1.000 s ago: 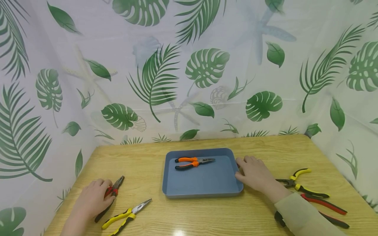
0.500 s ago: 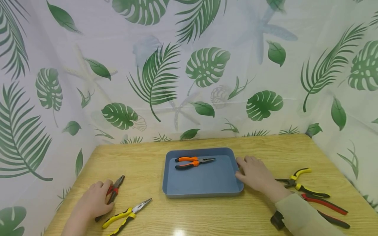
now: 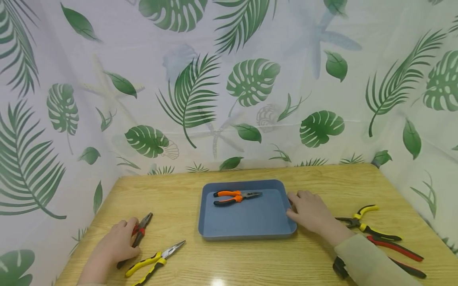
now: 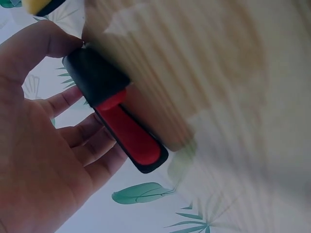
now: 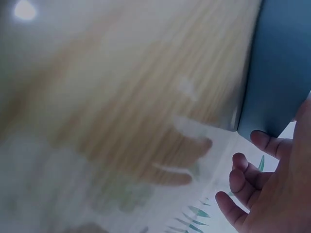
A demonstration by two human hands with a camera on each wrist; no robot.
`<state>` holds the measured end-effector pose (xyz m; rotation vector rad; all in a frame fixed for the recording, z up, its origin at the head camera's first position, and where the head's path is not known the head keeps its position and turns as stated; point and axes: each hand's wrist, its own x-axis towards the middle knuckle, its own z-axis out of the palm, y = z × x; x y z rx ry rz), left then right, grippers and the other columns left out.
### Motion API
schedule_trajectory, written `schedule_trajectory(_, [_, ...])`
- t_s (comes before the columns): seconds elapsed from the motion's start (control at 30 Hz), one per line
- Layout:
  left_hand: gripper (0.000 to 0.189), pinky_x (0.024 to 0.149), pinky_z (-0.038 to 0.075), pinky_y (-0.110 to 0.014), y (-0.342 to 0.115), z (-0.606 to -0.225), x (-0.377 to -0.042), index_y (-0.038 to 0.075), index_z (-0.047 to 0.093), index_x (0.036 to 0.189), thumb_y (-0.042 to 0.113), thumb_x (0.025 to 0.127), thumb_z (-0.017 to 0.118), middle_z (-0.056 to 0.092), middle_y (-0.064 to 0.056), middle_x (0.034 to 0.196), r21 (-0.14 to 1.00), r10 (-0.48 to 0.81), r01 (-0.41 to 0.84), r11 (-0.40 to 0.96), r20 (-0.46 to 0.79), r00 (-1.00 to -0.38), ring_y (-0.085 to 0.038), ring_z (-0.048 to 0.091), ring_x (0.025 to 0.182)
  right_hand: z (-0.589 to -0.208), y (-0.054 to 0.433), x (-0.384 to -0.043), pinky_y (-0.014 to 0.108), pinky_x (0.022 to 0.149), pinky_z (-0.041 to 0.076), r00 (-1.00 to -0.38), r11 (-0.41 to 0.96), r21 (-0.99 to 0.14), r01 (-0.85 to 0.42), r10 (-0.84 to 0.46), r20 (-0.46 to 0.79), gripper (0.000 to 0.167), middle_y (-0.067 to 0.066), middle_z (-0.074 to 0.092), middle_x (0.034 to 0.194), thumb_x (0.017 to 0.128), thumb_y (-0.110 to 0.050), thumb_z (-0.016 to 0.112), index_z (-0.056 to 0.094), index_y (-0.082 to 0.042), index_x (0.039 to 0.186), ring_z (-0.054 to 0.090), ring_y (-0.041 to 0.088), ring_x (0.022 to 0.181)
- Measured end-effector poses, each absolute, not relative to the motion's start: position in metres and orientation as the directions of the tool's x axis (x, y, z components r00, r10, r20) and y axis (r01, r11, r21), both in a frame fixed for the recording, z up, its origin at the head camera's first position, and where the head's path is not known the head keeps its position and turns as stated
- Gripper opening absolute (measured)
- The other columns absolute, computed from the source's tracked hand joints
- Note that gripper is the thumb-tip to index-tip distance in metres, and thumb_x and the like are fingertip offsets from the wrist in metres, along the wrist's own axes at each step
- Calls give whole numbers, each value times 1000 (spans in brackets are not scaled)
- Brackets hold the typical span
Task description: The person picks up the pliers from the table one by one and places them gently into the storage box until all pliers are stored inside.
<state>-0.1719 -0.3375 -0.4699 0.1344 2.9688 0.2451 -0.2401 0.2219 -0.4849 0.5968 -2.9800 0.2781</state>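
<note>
My left hand (image 3: 115, 241) grips the handles of red-and-black pliers (image 3: 141, 231) on the left of the table, their jaws pointing away. In the left wrist view the thumb lies at one side of a red-and-black handle (image 4: 130, 132), with the fingers behind it. My right hand (image 3: 312, 210) rests at the right rim of a blue tray (image 3: 247, 222). The right wrist view shows its index fingertip against the tray's outer wall (image 5: 279, 63), the other fingers loosely bent. Inside the tray, orange-and-black long-nose pliers (image 3: 238, 197) lie near the back wall.
Yellow-and-black long-nose pliers (image 3: 161, 258) lie between my left hand and the tray. Beyond my right forearm are yellow-and-black pliers (image 3: 357, 216) and a tool with red-and-black handles (image 3: 397, 248), partly hidden by the sleeve (image 3: 361, 254). A leaf-print cloth (image 3: 214, 99) hangs behind the table.
My left hand has slid slightly back along the red-and-black pliers, uncovering more of their handles. My right hand and the tray hold the same place.
</note>
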Motion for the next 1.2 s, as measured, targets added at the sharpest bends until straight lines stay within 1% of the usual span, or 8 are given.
schedule_trajectory(0.1, [77,80,56,-55,-337,-470,-174,1,52,140,23,74,85,63,-18,113,174,105,79,982,-150,-983,-35,61,100,-482,222,-240,39,68,36,-916,907,-141,-396,-380,128,18,3,54,88,97,-31,65,63,-14,104,46,20,78])
schedule_trajectory(0.17, [75,81,56,-56,-338,-470,-175,2,53,138,21,73,84,63,-19,113,175,108,82,981,-146,-983,-36,62,102,-481,222,-239,40,68,36,-914,907,-130,-401,-386,129,16,3,53,88,97,-31,65,62,-16,102,44,20,78])
schedule_trajectory(0.2, [75,82,56,-56,-338,-471,-175,3,53,138,20,72,84,63,-19,114,176,110,84,981,-145,-983,-36,62,102,-480,222,-238,40,68,35,-913,907,-128,-402,-387,130,17,3,53,88,97,-31,65,62,-16,102,44,20,78])
schedule_trajectory(0.33, [75,80,55,-55,-341,-474,-176,3,53,137,19,70,84,62,-18,112,184,115,87,979,-147,-983,-34,61,98,-480,221,-238,41,69,36,-912,908,-107,-405,-392,125,26,4,54,90,98,-33,65,65,-12,113,45,21,81])
schedule_trajectory(0.53, [76,78,55,-54,-340,-474,-176,2,53,137,19,70,85,61,-18,110,191,116,85,978,-155,-981,-33,60,97,-481,222,-239,42,71,39,-909,907,-99,-410,-398,127,32,5,56,93,97,-33,66,66,-10,119,46,21,82])
schedule_trajectory(0.67, [76,78,54,-53,-339,-472,-177,2,53,137,18,70,85,61,-18,111,195,106,75,978,-154,-982,-32,59,97,-482,222,-240,43,71,39,-909,907,-100,-410,-397,129,31,6,56,94,97,-33,65,66,-11,119,47,21,83])
schedule_trajectory(0.87, [78,75,53,-52,-337,-472,-175,1,52,138,19,70,85,60,-19,109,181,101,70,981,-169,-981,-32,57,94,-483,223,-239,43,71,41,-906,907,-80,-413,-400,137,31,6,57,95,98,-33,65,65,-11,119,48,21,84])
schedule_trajectory(1.2, [78,76,54,-54,-336,-470,-177,2,51,138,21,71,88,60,-21,111,172,110,83,982,-158,-981,-35,59,99,-485,224,-241,39,69,38,-909,908,-94,-408,-394,138,24,4,54,90,98,-32,63,63,-13,112,45,21,81])
